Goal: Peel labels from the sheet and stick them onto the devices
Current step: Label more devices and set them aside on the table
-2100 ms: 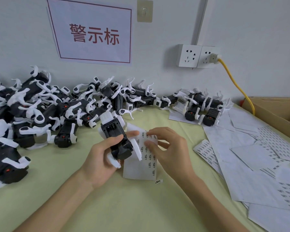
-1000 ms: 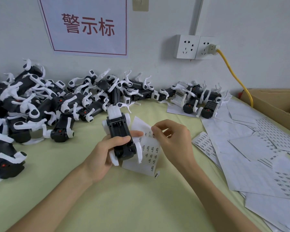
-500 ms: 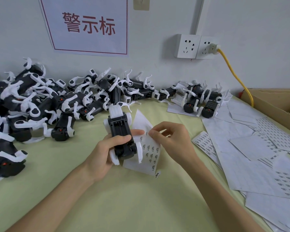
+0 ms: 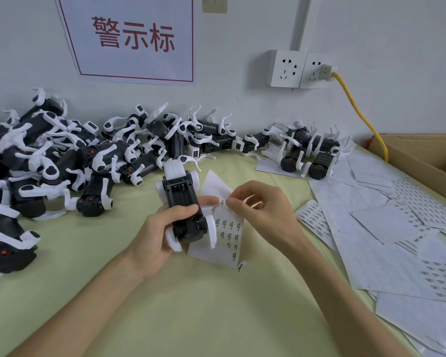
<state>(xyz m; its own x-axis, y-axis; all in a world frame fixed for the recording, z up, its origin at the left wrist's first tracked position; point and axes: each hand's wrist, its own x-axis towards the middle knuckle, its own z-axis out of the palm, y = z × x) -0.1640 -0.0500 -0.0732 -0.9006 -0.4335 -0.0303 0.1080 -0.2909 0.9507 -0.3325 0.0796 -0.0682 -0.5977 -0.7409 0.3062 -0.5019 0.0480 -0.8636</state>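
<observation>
My left hand (image 4: 158, 231) grips a black and white device (image 4: 184, 204) belly-up above the table, its open battery bay facing me. Its fingers also hold a small white label sheet (image 4: 228, 234) behind the device, with rows of tiny printed labels. My right hand (image 4: 262, 211) pinches a small label at the sheet's upper edge, thumb and forefinger tip to tip, just right of the device. One loose label (image 4: 240, 267) sticks out at the sheet's lower corner.
A big heap of the same devices (image 4: 70, 155) fills the left and back of the green table; a few more devices (image 4: 308, 153) lie at the back right. Label sheets (image 4: 386, 228) cover the right side. A cardboard box (image 4: 422, 161) stands far right, a yellow cable (image 4: 358, 112) above it.
My right hand's fingers moved from the sheet's middle rows to its upper edge and pinched a label there. The left hand lifted the device and sheet slightly.
</observation>
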